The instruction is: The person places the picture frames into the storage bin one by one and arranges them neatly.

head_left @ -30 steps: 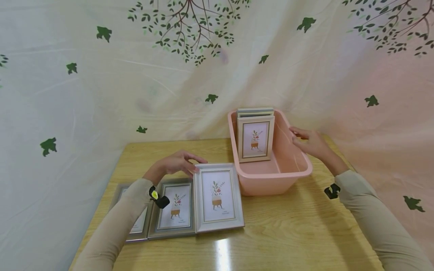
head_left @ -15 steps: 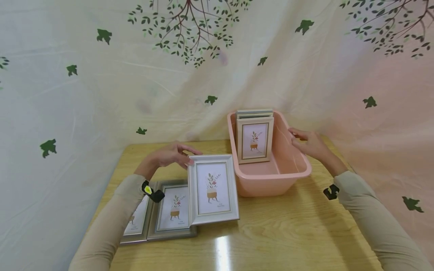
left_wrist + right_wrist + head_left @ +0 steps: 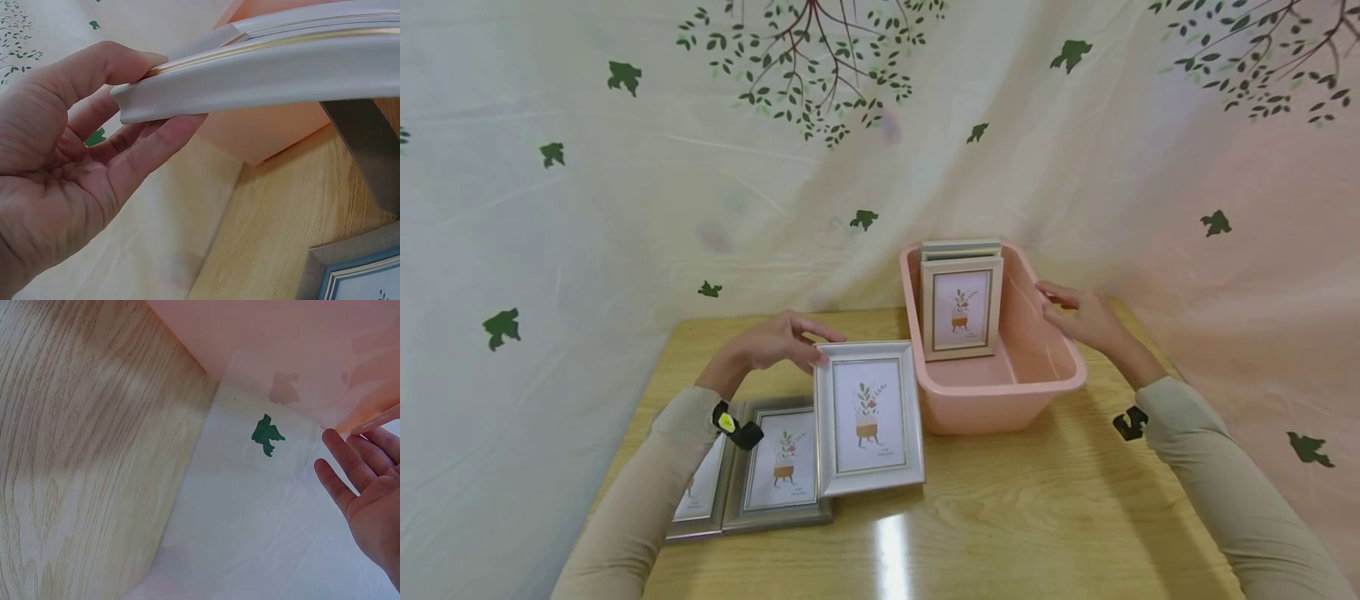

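My left hand (image 3: 782, 342) pinches the upper left corner of a white picture frame (image 3: 823, 433), its thumb on the face and fingers behind, as the left wrist view shows. The frame is tilted up and overlaps a grey picture frame (image 3: 778, 518) lying on the table. Another grey frame (image 3: 696, 527) lies to the left, partly covered by my sleeve. My right hand (image 3: 1086, 321) holds the right rim of a pink plastic basin (image 3: 992, 408); in the right wrist view its fingers (image 3: 350, 459) reach the outer side. Inside, a beige picture frame (image 3: 928, 312) stands upright before others.
The wooden table (image 3: 1000, 533) spreads in front of the basin and frames. Behind it hangs a pale curtain (image 3: 760, 208) printed with branches and green birds. A dark back stand (image 3: 365, 156) extends below the white frame in the left wrist view.
My left hand has raised the white frame and moved it slightly left, over the edge of the grey one. My right hand has stayed at the basin's rim.
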`<state>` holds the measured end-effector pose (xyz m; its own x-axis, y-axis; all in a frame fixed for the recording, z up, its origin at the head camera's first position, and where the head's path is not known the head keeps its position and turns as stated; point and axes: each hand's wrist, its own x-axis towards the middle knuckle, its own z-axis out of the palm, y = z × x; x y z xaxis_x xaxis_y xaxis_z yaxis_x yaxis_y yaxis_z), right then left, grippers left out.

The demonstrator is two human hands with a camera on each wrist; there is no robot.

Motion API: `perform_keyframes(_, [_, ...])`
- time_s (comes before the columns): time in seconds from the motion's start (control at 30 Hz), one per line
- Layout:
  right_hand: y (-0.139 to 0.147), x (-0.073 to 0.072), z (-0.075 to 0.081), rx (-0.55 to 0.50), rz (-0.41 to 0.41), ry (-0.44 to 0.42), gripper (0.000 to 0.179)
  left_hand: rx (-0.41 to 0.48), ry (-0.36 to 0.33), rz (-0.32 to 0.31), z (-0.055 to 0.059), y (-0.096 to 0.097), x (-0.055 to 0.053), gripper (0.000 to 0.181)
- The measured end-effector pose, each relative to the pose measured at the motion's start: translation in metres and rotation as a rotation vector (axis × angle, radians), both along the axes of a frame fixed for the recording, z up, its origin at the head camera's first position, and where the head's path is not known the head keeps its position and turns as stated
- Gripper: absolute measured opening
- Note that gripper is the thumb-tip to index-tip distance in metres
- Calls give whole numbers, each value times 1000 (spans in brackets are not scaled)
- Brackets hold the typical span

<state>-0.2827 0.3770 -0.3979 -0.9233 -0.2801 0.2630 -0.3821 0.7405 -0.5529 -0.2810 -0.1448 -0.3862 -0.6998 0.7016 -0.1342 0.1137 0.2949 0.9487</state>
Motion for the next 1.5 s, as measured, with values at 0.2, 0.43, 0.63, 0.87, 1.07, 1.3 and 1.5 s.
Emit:
perform_keyframes(0.2, [0, -1, 1, 3, -1, 2, 51, -7, -23, 52, -5, -3, 1, 45])
perform_keyframes(0.43, [-1, 0, 1, -15, 8, 4, 51, 22, -40, 130, -12, -11, 3, 45])
perform_keyframes(0.63, [1, -1, -1, -12, 11, 11, 51, 63, -31, 199, -15, -20, 2, 46])
perform_keyframes(0.87, [0, 0, 0, -15, 0, 3, 51, 139, -20, 262, -7, -29, 2, 49])
perform_keyframes(1.07, [-1, 1, 1, -15, 5, 1, 51, 147, 42, 323, 3, -39, 0, 46])
perform_keyframes(1.3, [-1, 0, 0, -17, -7, -12, 52, 165, 123, 391, 16, -49, 1, 46])
perform_keyframes(1.5, [-1, 0, 0, -2, -28, -40, 53, 218, 163, 434, 27, -50, 2, 46])
